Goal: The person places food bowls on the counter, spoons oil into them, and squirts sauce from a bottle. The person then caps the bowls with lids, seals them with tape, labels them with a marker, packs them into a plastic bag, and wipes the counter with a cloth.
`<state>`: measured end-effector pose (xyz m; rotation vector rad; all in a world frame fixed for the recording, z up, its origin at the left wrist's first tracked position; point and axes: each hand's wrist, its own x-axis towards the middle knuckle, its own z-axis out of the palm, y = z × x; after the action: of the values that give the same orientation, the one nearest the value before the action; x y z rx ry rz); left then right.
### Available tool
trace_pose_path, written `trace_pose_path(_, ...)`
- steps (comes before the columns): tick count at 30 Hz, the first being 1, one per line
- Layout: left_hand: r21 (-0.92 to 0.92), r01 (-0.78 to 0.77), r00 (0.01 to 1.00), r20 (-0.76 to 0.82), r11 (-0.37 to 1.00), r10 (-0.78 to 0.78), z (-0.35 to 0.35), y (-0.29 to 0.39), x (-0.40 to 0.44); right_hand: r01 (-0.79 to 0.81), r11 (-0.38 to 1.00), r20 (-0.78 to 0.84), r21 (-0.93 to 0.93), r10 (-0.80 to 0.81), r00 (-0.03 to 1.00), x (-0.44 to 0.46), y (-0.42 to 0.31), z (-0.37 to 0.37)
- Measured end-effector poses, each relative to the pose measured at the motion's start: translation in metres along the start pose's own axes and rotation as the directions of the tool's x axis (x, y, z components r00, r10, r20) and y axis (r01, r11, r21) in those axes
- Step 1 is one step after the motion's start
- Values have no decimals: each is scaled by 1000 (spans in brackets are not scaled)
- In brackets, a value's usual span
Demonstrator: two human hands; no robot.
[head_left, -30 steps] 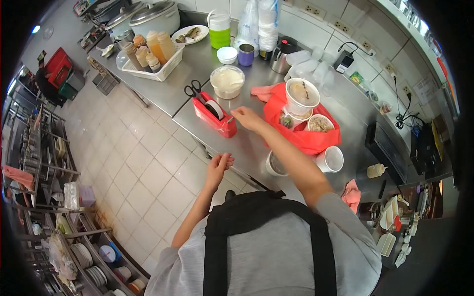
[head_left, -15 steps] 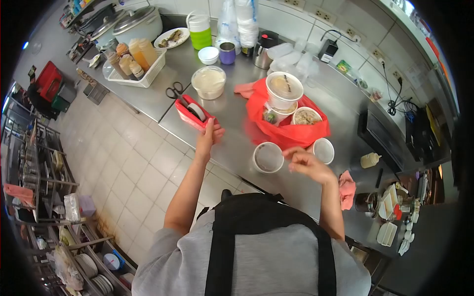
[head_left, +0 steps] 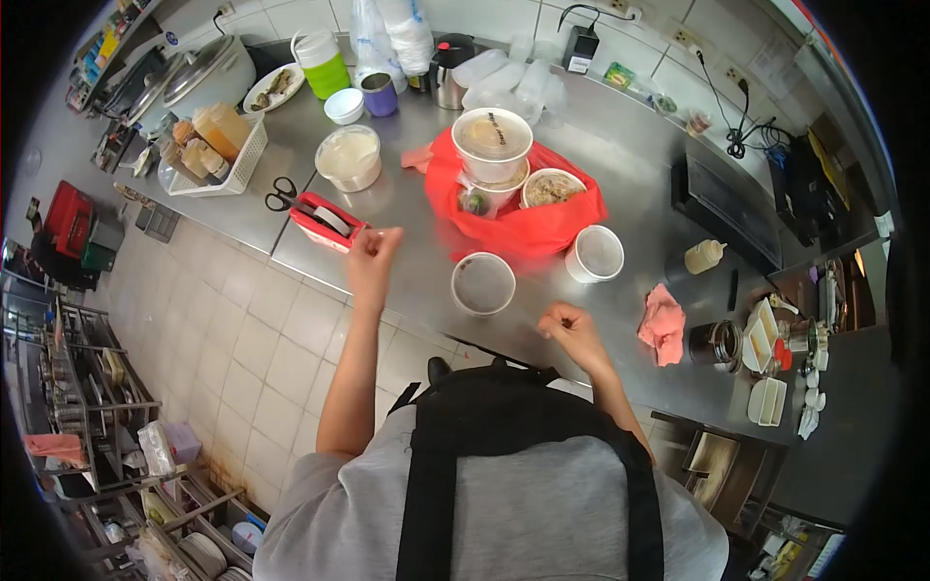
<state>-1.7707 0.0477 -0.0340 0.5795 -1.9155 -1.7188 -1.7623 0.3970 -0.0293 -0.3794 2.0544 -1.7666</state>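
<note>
Three tubs (head_left: 492, 136) in red bag (head_left: 504, 230), rightmost showing brown food (head_left: 553, 188) | hands (head_left: 573, 334) curled, grip: cannot tell

You are standing in a commercial kitchen: a steel counter (head_left: 620, 131) is holding sauce bottles (head_left: 215, 134) and food tubs (head_left: 492, 137), near big pots (head_left: 211, 77) and shelved plates (head_left: 201, 556).

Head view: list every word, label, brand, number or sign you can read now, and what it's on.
Nothing reads clearly enough to quote.
Top tub's lid: dark handwriting, too small and blurred.
Black adapter: white label, too small.
Green packet: any print too small.
Red tape dispenser: no readable text.
</note>
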Motion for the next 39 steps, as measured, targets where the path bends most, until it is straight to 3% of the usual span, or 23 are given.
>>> trace_pose_path(2, 194, -148, 988, -25, 970, 156, 24, -3, -8, -60, 996, -80, -64, 55, 995, -2, 15, -3)
trace_pose_path(3, 252, -146, 984, -60, 957, 166, 35, -24, -7, -121, 986, -122, -112, 107, 987, 0, 27, -2)
trace_pose_path(6, 338, 54, 998, -2, 939, -56, 56, -65, -27, -306, 899, -225, -313, 243, 944, 18, 77, 11)
trace_pose_path(7, 336, 38, 998, 34, 941, -53, 64, -79, -37, -366, 846, -258, -386, 282, 924, 24, 87, 15)
trace_pose_path(9, 334, 8, 994, 103, 943, -45, 76, -98, -59, -325, 790, -242, -521, 228, 943, 38, 74, 24)
trace_pose_path(12, 320, -18, 999, 44, 947, 4, 79, -100, -73, -261, 760, -185, -596, 186, 965, 35, 75, 22)
trace_pose_path(13, 361, 77, 986, 110, 930, -124, 76, -93, -77, -239, 760, -162, -604, 176, 971, 32, 77, 18)
trace_pose_path(16, 721, -150, 987, 69, 676, 145, 84, -86, -99, -255, 733, -173, -631, 187, 967, 21, 76, 15)
trace_pose_path(17, 725, -37, 994, 98, 688, -50, 84, -83, -98, -246, 736, -178, -631, 171, 969, 21, 78, 16)
trace_pose_path(20, 773, -109, 987, 8, 625, 161, 88, -85, -90, -238, 737, -175, -633, 164, 971, 21, 80, 16)
trace_pose_path(23, 792, -200, 975, 102, 577, 198, 88, -83, -85, -264, 724, -146, -637, 222, 964, 24, 76, 13)
trace_pose_path(26, 762, -94, 995, 61, 641, 73, 94, -78, -85, -276, 709, -128, -649, 255, 958, 24, 73, 11)
trace_pose_path(29, 764, -25, 998, -20, 645, 63, 102, -64, -87, -279, 690, -123, -668, 268, 956, 26, 70, 9)
trace_pose_path(32, 588, -19, 999, 44, 808, -8, 100, -94, -76, -297, 692, -117, -658, 296, 948, 26, 71, 8)
trace_pose_path(35, 426, 62, 948, 258, 903, -186, 95, -104, -58, -292, 699, -110, -652, 294, 949, 28, 76, 8)
trace_pose_path(39, 600, -98, 882, 422, 794, -210, 96, -100, -40, -303, 705, -94, -641, 320, 943, 29, 79, 6)
